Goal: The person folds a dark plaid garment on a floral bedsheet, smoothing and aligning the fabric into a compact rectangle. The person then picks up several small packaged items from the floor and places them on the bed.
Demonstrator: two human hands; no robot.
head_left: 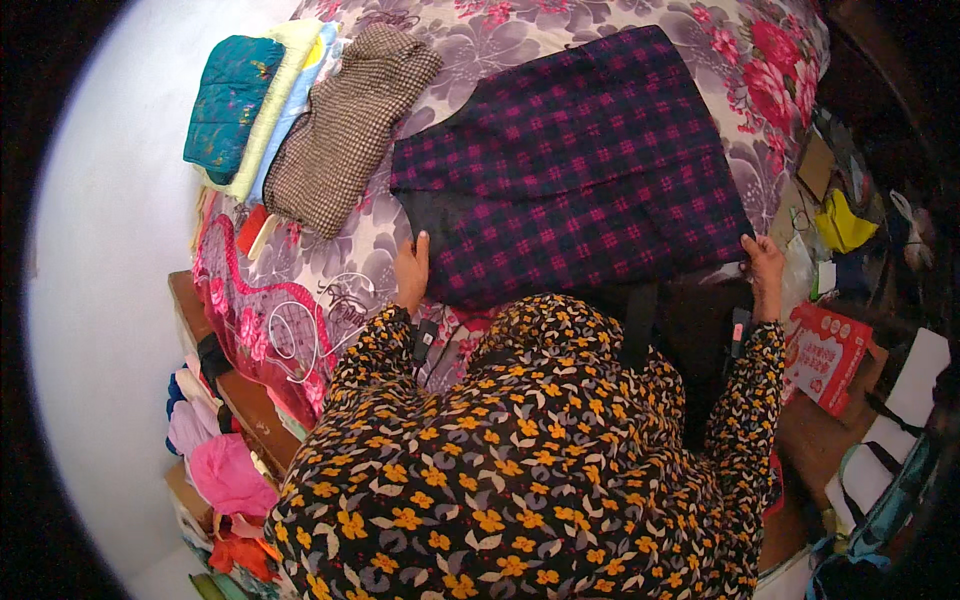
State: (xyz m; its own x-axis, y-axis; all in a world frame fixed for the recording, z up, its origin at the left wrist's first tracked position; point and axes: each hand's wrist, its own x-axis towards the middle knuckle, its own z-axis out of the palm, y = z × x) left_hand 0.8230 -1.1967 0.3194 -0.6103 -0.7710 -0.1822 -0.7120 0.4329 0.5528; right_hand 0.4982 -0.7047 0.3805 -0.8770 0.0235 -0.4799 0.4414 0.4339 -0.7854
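Note:
A dark navy garment with a magenta plaid pattern point(590, 170) lies spread flat on the bed, wide end to the right and narrower end to the left. At its near left edge, my left hand point(411, 270) grips the cloth with the thumb on top. My right hand point(765, 268) pinches the near right corner, fingertips on the hem. The near edge runs between my two hands. Some of the fingers of both hands are hidden beneath or behind the cloth.
A floral bedsheet point(460, 60) covers the bed. Beyond my left hand lie a brown checked cloth point(345, 125) and a folded teal cloth point(235, 105) on a pile. A white cable point(300, 330) is coiled nearer. At right sit a red packet point(828, 355) and a yellow item point(846, 222).

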